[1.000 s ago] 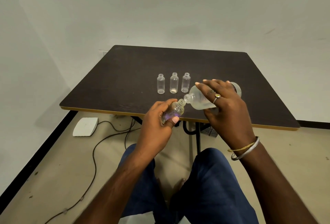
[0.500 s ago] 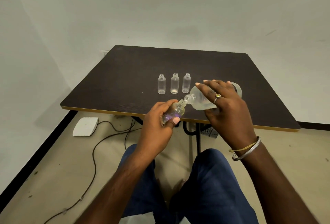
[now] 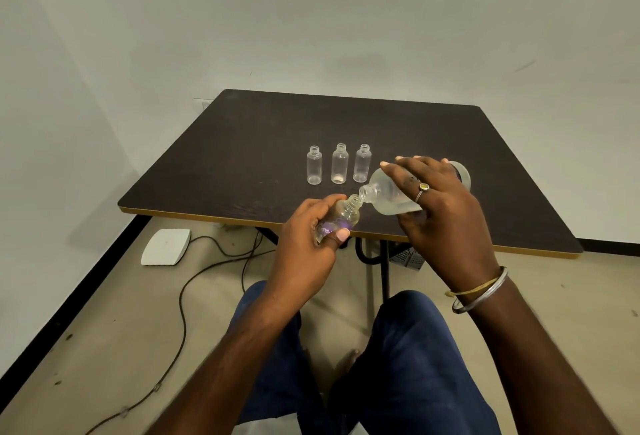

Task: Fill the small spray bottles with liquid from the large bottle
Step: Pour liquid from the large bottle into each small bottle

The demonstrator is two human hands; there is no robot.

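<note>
Your left hand (image 3: 304, 251) grips 1 small bottle (image 3: 346, 216) of clear, rounded plastic with a threaded neck, tilted over the table's near edge. Your right hand (image 3: 446, 212) wraps around the large bottle (image 3: 391, 197), a frosted cylinder tipped nearly flat, with its mouth at the small bottle's mouth. A row of 3 clear bottles (image 3: 339, 168) stands upright just beyond on the dark, wood-grained table (image 3: 242, 157). The walls are white. A cable (image 3: 183, 296) crosses the beige floor.

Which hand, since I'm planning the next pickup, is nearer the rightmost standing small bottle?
Right. The right hand, gripping the large bottle, lies just beside the rightmost standing bottle; the left hand holds another small bottle at the table's near edge.
</note>
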